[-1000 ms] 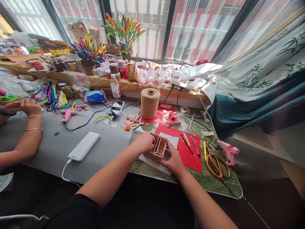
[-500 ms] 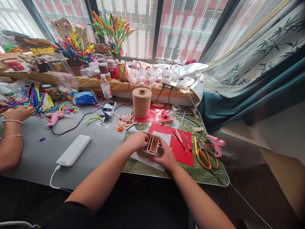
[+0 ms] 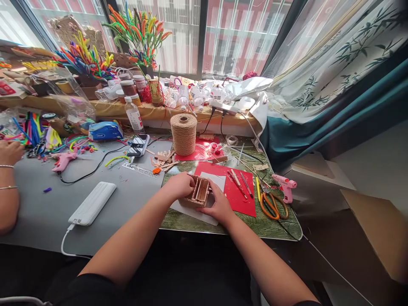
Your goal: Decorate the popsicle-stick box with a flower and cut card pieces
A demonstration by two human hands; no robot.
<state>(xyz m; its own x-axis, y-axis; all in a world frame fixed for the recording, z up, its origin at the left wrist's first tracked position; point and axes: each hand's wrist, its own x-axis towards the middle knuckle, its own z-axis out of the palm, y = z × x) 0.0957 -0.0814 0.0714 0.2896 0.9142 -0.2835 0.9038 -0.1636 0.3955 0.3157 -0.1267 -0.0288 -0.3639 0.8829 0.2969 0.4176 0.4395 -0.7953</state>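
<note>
A small brown box [image 3: 202, 192] with twine-like sides and narrow compartments sits at the near edge of the green wood-patterned mat, over white paper [image 3: 204, 218]. My left hand [image 3: 181, 186] is closed on its left side, with fingertips curled over the rim and partly hidden inside. On the right side, my right hand [image 3: 219, 204] grips the box between thumb and fingers. Just right of the hands lies red paper [image 3: 234, 204] carrying pencil-like tools [image 3: 237, 185]. Behind the box stands a big spool of twine [image 3: 184, 135], with loose wooden sticks [image 3: 164, 159] to its left.
Orange-handled scissors [image 3: 270, 206] and a pink glue gun [image 3: 285, 185] lie at the right edge. A white power bank [image 3: 92, 204], a phone [image 3: 139, 145] and another pink glue gun [image 3: 64, 161] are leftward. Another person's hand [image 3: 11, 153] is at far left.
The view has shifted slightly right, so things sit further left in the picture. Both hands keep their hold on the box, with little visible change.
</note>
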